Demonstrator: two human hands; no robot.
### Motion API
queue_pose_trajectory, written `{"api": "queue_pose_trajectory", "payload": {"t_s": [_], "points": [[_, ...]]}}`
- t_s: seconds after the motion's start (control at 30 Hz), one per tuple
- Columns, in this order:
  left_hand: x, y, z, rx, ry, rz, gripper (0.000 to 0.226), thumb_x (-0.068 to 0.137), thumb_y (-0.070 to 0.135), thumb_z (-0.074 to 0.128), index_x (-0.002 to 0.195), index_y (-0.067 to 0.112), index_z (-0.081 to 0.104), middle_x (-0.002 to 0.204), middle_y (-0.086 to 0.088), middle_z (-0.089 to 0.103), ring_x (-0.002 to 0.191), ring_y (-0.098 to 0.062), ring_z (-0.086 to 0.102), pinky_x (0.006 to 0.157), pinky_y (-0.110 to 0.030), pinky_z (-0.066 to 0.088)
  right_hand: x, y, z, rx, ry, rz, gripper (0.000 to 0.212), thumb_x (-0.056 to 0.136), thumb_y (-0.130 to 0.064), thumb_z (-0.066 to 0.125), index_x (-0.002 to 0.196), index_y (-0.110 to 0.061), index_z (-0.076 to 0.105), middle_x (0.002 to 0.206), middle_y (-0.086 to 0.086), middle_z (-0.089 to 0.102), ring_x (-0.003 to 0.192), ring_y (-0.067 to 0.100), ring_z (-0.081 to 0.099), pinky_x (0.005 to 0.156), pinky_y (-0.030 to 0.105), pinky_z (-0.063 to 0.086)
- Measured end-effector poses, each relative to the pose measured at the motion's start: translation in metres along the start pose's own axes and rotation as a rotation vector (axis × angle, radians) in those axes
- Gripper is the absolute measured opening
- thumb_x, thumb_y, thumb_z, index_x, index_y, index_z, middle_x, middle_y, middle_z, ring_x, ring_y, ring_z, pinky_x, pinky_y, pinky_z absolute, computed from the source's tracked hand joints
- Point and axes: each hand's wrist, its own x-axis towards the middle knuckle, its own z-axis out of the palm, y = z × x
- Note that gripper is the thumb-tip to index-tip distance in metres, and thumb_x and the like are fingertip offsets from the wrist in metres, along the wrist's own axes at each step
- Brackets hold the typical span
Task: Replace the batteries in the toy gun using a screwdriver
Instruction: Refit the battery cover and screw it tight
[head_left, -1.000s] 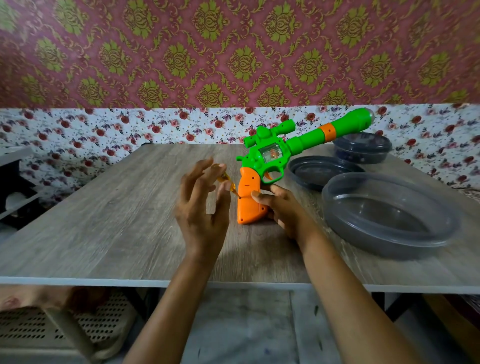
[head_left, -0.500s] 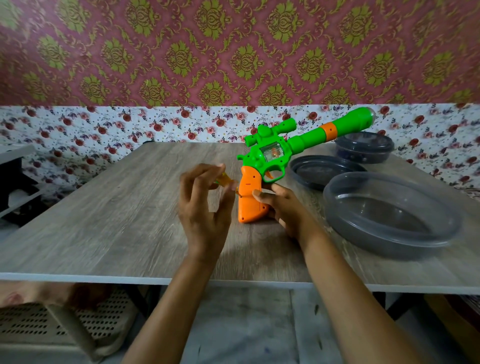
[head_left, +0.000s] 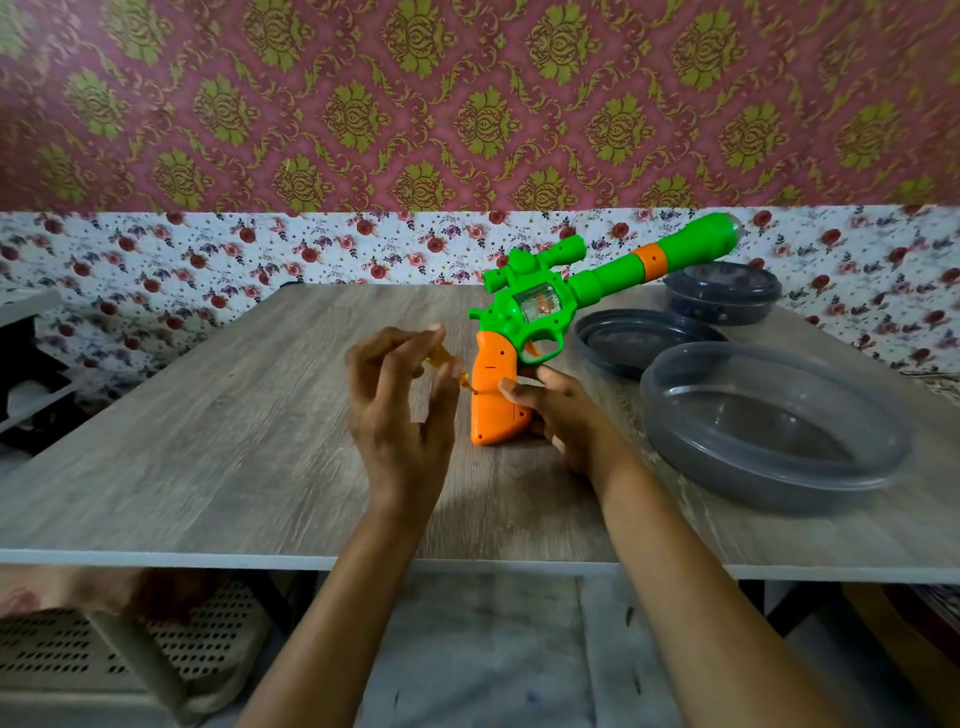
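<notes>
A green toy gun (head_left: 540, 306) with an orange grip stands on its butt on the wooden table (head_left: 218, 441), barrel pointing up to the right. My right hand (head_left: 563, 415) grips the orange handle from the right side, thumb on its face. My left hand (head_left: 400, 410) pinches a small screwdriver (head_left: 441, 358) with a translucent yellow handle between fingertips and thumb. The screwdriver's tip meets the left edge of the orange grip. Most of the screwdriver is hidden behind my fingers.
A large grey plastic bowl (head_left: 769, 431) sits at the right of the table. Behind it lie a dark lid (head_left: 639, 338) and a smaller lidded dark container (head_left: 722, 291). A perforated plastic stool (head_left: 119, 649) stands below the table's front left edge.
My left fingers, spread open a second ago, have curled round the screwdriver handle and shifted along it. The gun and my right hand have stayed put.
</notes>
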Motion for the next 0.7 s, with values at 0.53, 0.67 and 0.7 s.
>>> {"api": "queue_pose_trajectory", "payload": {"t_s": [0.53, 0.67, 0.7], "points": [[0.0002, 0.0029, -0.0007, -0.014, 0.036, -0.034, 0.024, 0.087, 0.012, 0.062, 0.109, 0.014, 0.052, 0.102, -0.005, 0.051, 0.081, -0.020, 0.058, 0.073, -0.012, 0.046, -0.0066, -0.0066, -0.0012, 0.001, -0.020, -0.001, 0.025, 0.088, -0.018, 0.060, 0.111, -0.023, 0.054, 0.115, 0.009, 0.062, 0.111, 0.027, 0.058, 0.100, 0.048, 0.045], [0.0004, 0.0023, 0.0000, 0.018, 0.044, -0.051, 0.022, 0.091, 0.009, 0.054, 0.112, 0.013, 0.049, 0.102, -0.014, 0.059, 0.085, -0.011, 0.057, 0.076, -0.010, 0.044, -0.0068, -0.0072, 0.0005, -0.011, -0.009, 0.009, 0.032, 0.086, -0.020, 0.062, 0.117, -0.024, 0.053, 0.123, 0.012, 0.060, 0.113, 0.028, 0.058, 0.101, 0.050, 0.044], [0.0002, 0.0021, 0.0002, 0.032, 0.037, -0.055, 0.023, 0.092, 0.008, 0.050, 0.115, 0.013, 0.048, 0.105, -0.012, 0.061, 0.088, -0.008, 0.057, 0.076, -0.009, 0.043, -0.0070, -0.0070, 0.0004, -0.016, -0.007, 0.013, 0.034, 0.086, -0.021, 0.062, 0.118, -0.023, 0.053, 0.124, 0.012, 0.060, 0.113, 0.028, 0.058, 0.101, 0.050, 0.044]]}}
